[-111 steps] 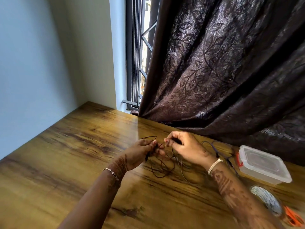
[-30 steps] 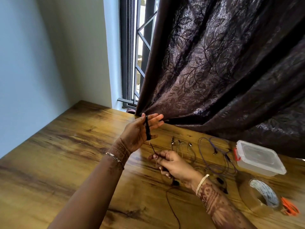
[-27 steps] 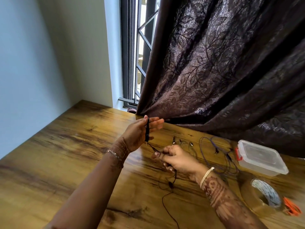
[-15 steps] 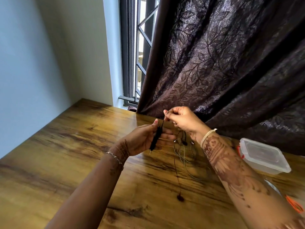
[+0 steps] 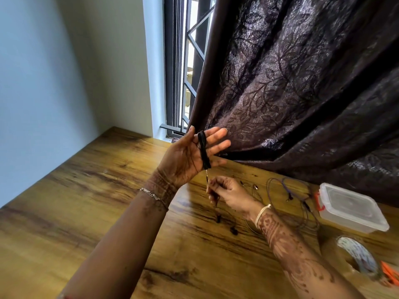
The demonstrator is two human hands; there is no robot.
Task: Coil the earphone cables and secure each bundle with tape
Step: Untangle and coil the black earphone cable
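Logging entry one: which item is in hand, and where? (Clerk)

Item: black earphone cable [image 5: 204, 150]. Location: centre of the frame, above the wooden table [image 5: 86, 201]. Wound in several turns around the straight fingers of the left hand [image 5: 190, 156], which is raised with palm open and thumb up. The plug hangs just below the coil. (Checker)

Right hand? (Clerk)

Right hand [image 5: 231, 194]: just under the left, fingers pinched on the loose run of the same cable. Below it the earbuds [image 5: 233, 230] dangle at or just above the tabletop; contact cannot be told. (Checker)

Step, by your estimate? (Clerk)

Coiling, first bundle, late stage. Only a short tail looks unwound. No tape on it yet. (Checker)

Other stock? (Clerk)

Purple earphones [image 5: 288, 194], loose, right of centre. A thin pale set [image 5: 254, 187] just beside the right hand, partly hidden. Tape roll [image 5: 357, 254], lower right, well apart from both hands. Lidded plastic box [image 5: 349, 209], right edge. Orange handles [image 5: 390, 277] at the lower right corner, probably scissors. (Checker)

Next move calls for? (Clerk)

Carrying the tail up and over the fingers with even tension, then pinching the bundle so it holds shape while one hand reaches lower right for tape. (Checker)
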